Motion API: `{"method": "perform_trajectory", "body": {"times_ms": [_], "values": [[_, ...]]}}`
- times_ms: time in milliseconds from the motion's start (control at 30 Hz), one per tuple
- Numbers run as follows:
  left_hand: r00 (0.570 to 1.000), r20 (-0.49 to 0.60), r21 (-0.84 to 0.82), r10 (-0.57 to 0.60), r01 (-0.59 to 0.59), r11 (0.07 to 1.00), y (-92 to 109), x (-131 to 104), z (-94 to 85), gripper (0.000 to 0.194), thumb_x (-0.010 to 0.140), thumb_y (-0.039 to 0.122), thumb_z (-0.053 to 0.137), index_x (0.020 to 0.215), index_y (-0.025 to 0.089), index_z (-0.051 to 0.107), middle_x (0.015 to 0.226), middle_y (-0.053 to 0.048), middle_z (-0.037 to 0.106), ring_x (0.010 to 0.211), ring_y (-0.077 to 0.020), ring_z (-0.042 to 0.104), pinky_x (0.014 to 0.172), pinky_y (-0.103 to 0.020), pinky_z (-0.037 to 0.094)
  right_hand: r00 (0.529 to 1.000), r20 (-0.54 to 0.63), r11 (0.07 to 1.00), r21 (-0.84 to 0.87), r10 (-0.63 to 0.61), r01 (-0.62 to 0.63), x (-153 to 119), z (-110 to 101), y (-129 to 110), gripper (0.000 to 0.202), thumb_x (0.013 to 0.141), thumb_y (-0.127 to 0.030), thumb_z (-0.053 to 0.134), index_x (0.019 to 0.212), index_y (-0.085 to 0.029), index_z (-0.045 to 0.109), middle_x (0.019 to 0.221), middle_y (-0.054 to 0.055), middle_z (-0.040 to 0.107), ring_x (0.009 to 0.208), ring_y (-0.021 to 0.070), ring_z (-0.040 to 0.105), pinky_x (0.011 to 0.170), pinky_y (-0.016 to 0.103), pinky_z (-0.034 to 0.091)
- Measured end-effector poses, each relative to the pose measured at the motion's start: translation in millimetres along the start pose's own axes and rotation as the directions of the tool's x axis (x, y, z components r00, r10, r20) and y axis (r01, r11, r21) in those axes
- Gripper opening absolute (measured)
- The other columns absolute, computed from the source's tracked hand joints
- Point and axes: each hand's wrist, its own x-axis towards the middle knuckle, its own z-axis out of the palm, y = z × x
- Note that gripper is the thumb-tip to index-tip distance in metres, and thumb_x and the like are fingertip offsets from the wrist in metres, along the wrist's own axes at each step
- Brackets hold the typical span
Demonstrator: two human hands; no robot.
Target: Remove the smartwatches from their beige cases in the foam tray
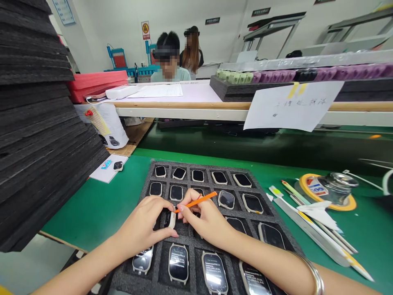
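A smartwatch case stands tilted on its edge over the foam tray, pinched by my left hand between thumb and fingers. My right hand grips a thin orange stick like a pen, its tip touching or very near the side of that watch. Around both hands, several strapless smartwatches lie face up in the tray's compartments. Near the front, watches such as this one show lit text; those at the back, like this watch, have dark screens. My right hand and forearm cover some compartments.
Tall black foam sheets are stacked at left. A single watch lies by a white card. At right are yellow tape, a glass bottle and several tools. A shelf crosses behind; two people are beyond it.
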Motion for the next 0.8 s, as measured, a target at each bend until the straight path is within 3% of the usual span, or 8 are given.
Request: {"method": "perform_trajectory", "body": {"times_ms": [167,267,433,533,633,800], "values": [[0.999,-0.051,0.049,-0.006,0.009,0.999,1,-2,-2.2,0.044,0.078,0.045,0.076,0.106,0.022,0.051,0.108,-0.006,0.063,0.104,-0.0254,0.057,0.091,-0.043,0.047,1.0,0.012,0.999,-0.045,-0.025,0.026,0,0,-1,0.021,0.094,-0.036,0.053,0.078,-0.023,0.048,0.071,0.0,0.061,0.066,0.0171,0.063,0.064,0.032,0.051],[0.996,-0.083,0.162,-0.021,0.034,0.986,1,-6,-6.6,0.037,0.081,0.05,0.07,0.094,0.02,0.053,0.101,-0.007,0.059,0.097,-0.0263,0.055,0.084,-0.043,0.047,0.999,0.01,0.997,-0.07,-0.032,0.033,-1,0,-1,0.019,0.095,-0.033,0.051,0.079,-0.023,0.047,0.072,0.001,0.062,0.067,0.0177,0.063,0.063,0.032,0.051],[1.0,0.004,0.319,-0.018,0.015,0.948,-2,-11,-20.5,0.019,0.093,0.038,0.057,0.088,0.021,0.061,0.1,-0.006,0.055,0.099,-0.0261,0.052,0.085,-0.044,0.045,0.999,0.018,0.993,-0.109,-0.051,0.053,-2,-1,-2,0.017,0.094,-0.031,0.05,0.079,-0.023,0.048,0.074,0.001,0.06,0.066,0.0176,0.061,0.062,0.031,0.048],[0.998,0.069,0.307,-0.002,-0.019,0.952,-4,-16,-31.6,0.017,0.092,0.038,0.058,0.095,0.022,0.062,0.106,-0.007,0.054,0.103,-0.026,0.052,0.088,-0.043,0.046,0.998,0.011,0.991,-0.116,-0.069,0.07,0,-2,-6,0.016,0.094,-0.031,0.051,0.08,-0.023,0.049,0.074,0.001,0.059,0.067,0.0177,0.06,0.062,0.031,0.047],[0.998,0.064,0.278,-0.014,-0.004,0.96,-8,-25,-38.7,0.018,0.089,0.038,0.063,0.098,0.023,0.061,0.118,-0.009,0.054,0.114,-0.0284,0.049,0.095,-0.046,0.044,0.996,0.009,0.99,-0.109,-0.094,0.095,4,0,-12,0.013,0.093,-0.031,0.053,0.084,-0.022,0.055,0.076,0.001,0.061,0.069,0.0172,0.059,0.067,0.032,0.046],[1.0,0.021,0.178,0.001,-0.005,0.984,-19,-36,-34.1,0.017,0.092,0.035,0.061,0.106,0.025,0.061,0.12,-0.006,0.061,0.118,-0.0236,0.051,0.1,-0.04,0.043,0.995,0.057,0.997,-0.018,-0.077,0.078,19,15,-19,0.012,0.091,-0.032,0.056,0.088,-0.021,0.061,0.083,0.002,0.064,0.071,0.0163,0.061,0.068,0.032,0.049]]}}
